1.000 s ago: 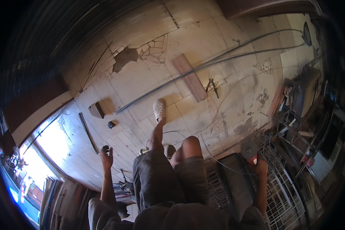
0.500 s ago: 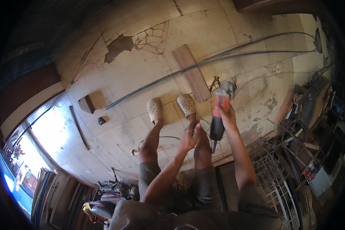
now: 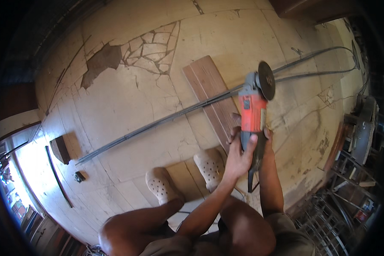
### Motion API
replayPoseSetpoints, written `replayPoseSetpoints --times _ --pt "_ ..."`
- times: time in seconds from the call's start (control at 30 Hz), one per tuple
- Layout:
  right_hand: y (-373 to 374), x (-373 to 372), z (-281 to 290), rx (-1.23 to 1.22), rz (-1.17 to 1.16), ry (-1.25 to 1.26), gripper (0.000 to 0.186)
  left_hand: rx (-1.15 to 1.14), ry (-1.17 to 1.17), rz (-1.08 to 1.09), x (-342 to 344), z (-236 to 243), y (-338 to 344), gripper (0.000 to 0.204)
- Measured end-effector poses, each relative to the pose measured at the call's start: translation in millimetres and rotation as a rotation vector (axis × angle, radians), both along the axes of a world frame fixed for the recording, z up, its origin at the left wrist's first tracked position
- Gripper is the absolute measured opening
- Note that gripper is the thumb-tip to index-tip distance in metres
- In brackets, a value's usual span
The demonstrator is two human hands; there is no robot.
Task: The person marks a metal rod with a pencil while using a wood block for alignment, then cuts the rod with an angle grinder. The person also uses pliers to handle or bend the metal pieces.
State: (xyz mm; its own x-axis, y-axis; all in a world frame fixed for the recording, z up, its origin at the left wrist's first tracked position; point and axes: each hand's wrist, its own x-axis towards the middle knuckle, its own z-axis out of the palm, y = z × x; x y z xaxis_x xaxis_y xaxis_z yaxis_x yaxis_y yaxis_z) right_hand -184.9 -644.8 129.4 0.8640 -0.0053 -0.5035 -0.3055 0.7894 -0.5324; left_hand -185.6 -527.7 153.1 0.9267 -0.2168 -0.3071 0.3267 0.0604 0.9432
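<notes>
As left hand [image 3: 239, 161] and right hand [image 3: 268, 147] clasp it, the grinder [image 3: 252, 113] sits between.

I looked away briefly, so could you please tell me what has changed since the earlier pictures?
The angle grinder moved leftward and forward; the left hand, previously away, has joined the right hand on it. The rods still lie across the brown plank.

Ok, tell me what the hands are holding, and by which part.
The left hand and right hand both hold the angle grinder by its black rear body, behind the red housing.
</notes>
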Motion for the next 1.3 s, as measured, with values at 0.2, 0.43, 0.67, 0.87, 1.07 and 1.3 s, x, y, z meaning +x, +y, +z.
replayPoseSetpoints --times 0.2,0.43,0.67,0.87,1.07,1.3 --pt "-14.2 -25.4 -25.3 -0.009 0.046 -0.029 0.079 0.274 0.082 -0.627 5.1 -31.8 33.9 0.058" --pt "-20.8 -83.6 -27.4 0.028 0.073 0.023 0.069 -0.487 0.41 -0.163 -27.4 -98.8 4.7 0.045" --pt "-0.7 -86.7 -41.2 0.098 0.101 0.095 0.062 -0.478 0.934 -0.086 -30.9 -83.2 -2.5 0.035" --pt "7.3 -81.2 -42.4 0.106 0.077 0.126 0.06 -0.525 0.713 -0.066 -25.6 -67.0 10.2 0.032" --pt "8.1 -94.9 -43.4 0.017 0.004 0.213 0.059 -0.395 0.769 -0.104 -34.3 -64.9 4.3 0.054" --pt "2.1 -95.8 -36.6 -0.129 0.013 0.261 0.062 -0.44 0.815 -0.146 -30.1 -69.3 -3.5 0.059"
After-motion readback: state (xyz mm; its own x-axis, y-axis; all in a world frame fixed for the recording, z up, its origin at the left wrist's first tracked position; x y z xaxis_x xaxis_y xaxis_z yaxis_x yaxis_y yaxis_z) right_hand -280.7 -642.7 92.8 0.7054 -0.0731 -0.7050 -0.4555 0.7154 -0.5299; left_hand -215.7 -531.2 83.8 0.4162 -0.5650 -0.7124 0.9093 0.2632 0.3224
